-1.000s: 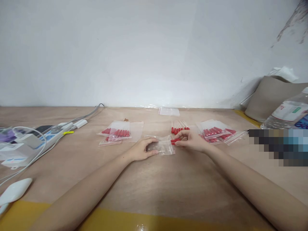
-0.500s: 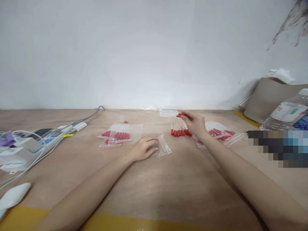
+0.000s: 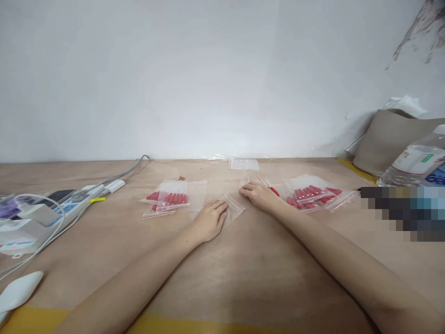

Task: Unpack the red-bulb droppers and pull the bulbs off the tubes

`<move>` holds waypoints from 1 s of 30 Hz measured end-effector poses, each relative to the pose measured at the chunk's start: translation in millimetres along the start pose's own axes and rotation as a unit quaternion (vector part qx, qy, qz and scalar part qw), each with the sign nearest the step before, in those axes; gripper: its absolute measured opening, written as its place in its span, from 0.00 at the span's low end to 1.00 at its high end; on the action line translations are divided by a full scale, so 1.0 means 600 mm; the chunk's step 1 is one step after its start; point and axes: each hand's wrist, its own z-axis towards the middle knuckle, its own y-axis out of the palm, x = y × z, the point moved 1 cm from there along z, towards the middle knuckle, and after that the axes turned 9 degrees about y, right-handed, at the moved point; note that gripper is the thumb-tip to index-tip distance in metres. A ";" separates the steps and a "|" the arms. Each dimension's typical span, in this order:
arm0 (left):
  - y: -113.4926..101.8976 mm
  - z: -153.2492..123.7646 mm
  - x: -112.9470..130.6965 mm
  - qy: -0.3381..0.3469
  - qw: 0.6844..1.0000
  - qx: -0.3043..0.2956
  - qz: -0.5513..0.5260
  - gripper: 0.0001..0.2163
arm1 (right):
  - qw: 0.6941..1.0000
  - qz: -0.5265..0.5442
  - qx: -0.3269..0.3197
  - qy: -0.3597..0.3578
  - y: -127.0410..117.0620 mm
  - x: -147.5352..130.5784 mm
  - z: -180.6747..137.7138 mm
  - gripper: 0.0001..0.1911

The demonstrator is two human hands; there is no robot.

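Observation:
My left hand (image 3: 210, 219) lies flat, fingers stretched out, pressing the near edge of a small clear zip bag (image 3: 234, 207) on the wooden table (image 3: 243, 269). My right hand (image 3: 259, 195) rests palm down over a row of loose red-capped clear droppers (image 3: 273, 189), hiding most of them; whether its fingers grip any I cannot tell. Filled bags of red-capped droppers (image 3: 169, 197) lie to the left of my hands, and more filled bags (image 3: 313, 192) lie to the right.
An empty clear bag (image 3: 244, 163) lies by the white wall. A power strip with plugs and cables (image 3: 62, 204) fills the left side. A white object (image 3: 19, 290) sits near left. A water bottle (image 3: 415, 164) and a tan pouch (image 3: 389, 137) stand at right.
My right hand came back from the far bag by the wall and dropped onto the loose droppers. My left hand flattened on the clear bag, which now lies flatter.

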 end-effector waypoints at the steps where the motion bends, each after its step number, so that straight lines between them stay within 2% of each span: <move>1: -0.001 0.001 0.004 -0.009 1.000 0.005 0.012 0.16 | 1.000 -0.002 0.000 0.002 -0.002 -0.002 -0.002 0.13; 4: -0.012 0.008 0.008 -0.036 0.999 0.019 0.031 0.14 | 1.000 -0.005 0.021 0.023 -0.014 -0.012 -0.014 0.15; 8: -0.040 0.021 -0.012 -0.107 0.992 0.040 0.059 0.12 | 0.996 0.014 0.070 0.054 -0.034 -0.025 -0.045 0.14; 12: -0.049 0.028 -0.029 -0.195 0.980 -0.018 0.042 0.12 | 0.994 0.046 0.091 0.049 -0.034 -0.030 -0.084 0.10; 14: -0.047 0.029 -0.029 -0.216 0.975 -0.046 0.029 0.10 | 0.990 0.074 0.104 0.053 -0.028 -0.029 -0.098 0.10; 17: -0.049 0.032 -0.035 -0.232 0.971 -0.046 0.025 0.08 | 0.983 0.110 0.128 0.072 -0.018 -0.024 -0.107 0.09; 20: -0.066 0.040 -0.066 -0.279 0.959 -0.013 0.044 0.09 | 0.979 0.131 0.137 0.077 -0.013 -0.022 -0.106 0.09; 23: -0.087 0.048 -0.112 -0.355 0.931 0.017 0.086 0.13 | 0.978 0.137 0.134 0.082 -0.014 -0.023 -0.104 0.09; 30: -0.114 0.028 -0.180 -0.459 0.872 0.024 0.169 0.23 | 0.978 0.145 0.123 0.086 -0.018 -0.026 -0.103 0.09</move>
